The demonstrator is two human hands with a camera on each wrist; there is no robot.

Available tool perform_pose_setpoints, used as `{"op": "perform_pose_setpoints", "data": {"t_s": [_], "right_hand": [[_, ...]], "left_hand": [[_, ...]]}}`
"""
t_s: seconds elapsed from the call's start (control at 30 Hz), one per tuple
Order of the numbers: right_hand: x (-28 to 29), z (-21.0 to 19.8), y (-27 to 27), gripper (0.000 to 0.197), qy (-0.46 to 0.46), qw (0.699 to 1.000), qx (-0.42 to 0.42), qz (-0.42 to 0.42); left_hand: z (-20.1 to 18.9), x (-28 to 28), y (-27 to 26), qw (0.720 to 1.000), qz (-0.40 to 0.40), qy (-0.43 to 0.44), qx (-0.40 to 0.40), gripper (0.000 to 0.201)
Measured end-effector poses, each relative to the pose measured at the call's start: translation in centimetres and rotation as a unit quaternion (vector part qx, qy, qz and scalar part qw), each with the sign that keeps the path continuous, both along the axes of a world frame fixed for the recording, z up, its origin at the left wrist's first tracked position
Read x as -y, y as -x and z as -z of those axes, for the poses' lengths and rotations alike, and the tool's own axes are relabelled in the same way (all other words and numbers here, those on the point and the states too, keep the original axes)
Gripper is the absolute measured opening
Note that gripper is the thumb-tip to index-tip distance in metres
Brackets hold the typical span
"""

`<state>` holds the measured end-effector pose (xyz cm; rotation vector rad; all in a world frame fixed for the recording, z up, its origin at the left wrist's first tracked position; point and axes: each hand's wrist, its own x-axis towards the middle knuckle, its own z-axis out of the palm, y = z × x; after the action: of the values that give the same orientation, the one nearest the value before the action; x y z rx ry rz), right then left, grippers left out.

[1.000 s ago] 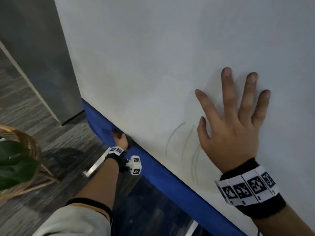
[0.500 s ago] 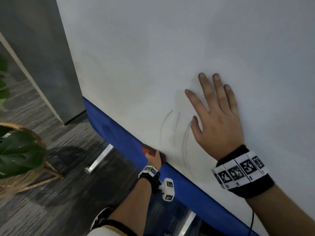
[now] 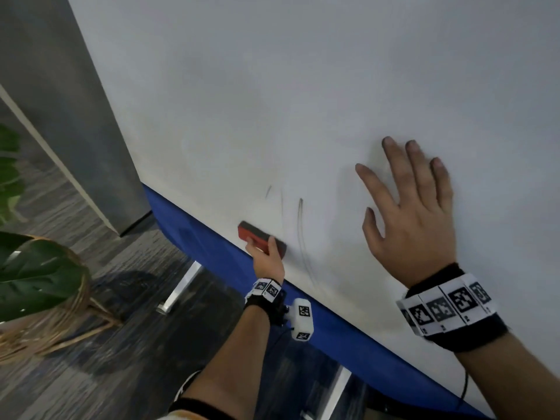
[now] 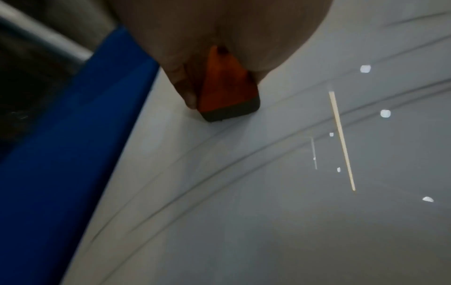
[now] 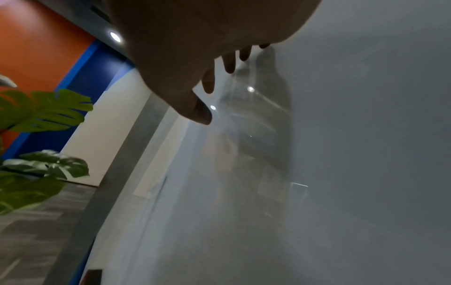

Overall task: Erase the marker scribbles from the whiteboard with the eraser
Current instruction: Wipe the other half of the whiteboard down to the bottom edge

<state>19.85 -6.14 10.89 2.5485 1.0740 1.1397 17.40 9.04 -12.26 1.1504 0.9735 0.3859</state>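
Note:
The whiteboard point(image 3: 303, 101) fills most of the head view, with thin grey marker scribbles point(image 3: 300, 225) curving near its lower edge. My left hand point(image 3: 266, 259) grips a red eraser point(image 3: 257, 237) with a dark felt face and presses it on the board just left of the scribbles. In the left wrist view the eraser point(image 4: 227, 92) sits felt-down on the board, with scribble lines point(image 4: 244, 154) arcing past it. My right hand point(image 3: 409, 213) lies flat on the board to the right of the scribbles, fingers spread; the right wrist view shows its fingers point(image 5: 207, 84) straight.
A blue band point(image 3: 197, 237) runs along the board's bottom edge, with metal legs point(image 3: 178, 286) below it. A leafy plant in a wicker basket point(image 3: 45, 283) stands on the dark floor at left. A grey wall panel point(image 3: 60, 101) rises behind the board's left edge.
My left hand has carried the eraser from the blue band up and right onto the board, beside the scribbles. My right hand's fingers have closed together a little, still flat on the board.

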Motion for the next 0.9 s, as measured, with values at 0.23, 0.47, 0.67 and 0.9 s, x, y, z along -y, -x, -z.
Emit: {"op": "perform_pose_setpoints", "data": {"t_s": [0.23, 0.47, 0.67, 0.9], "right_hand": [[3.0, -0.8, -0.9, 0.067, 0.07, 0.997, 0.004, -0.043], [5.2, -1.5, 0.0, 0.062, 0.031, 0.999, 0.012, 0.002], [6.0, -0.9, -0.2, 0.065, 0.054, 0.998, 0.013, 0.004], [6.4, -0.8, -0.1, 0.065, 0.057, 0.998, 0.008, 0.013]], "left_hand": [[-8.5, 2.8, -0.8, 0.985, -0.012, -0.096, 0.141, 0.066], [-3.8, 1.9, -0.3, 0.999, 0.002, -0.036, 0.02, 0.068], [-5.6, 6.7, 0.2, 0.995, -0.014, -0.05, 0.08, 0.065], [-3.0, 4.0, -1.6, 0.996, -0.079, -0.003, 0.052, 0.06]]}}
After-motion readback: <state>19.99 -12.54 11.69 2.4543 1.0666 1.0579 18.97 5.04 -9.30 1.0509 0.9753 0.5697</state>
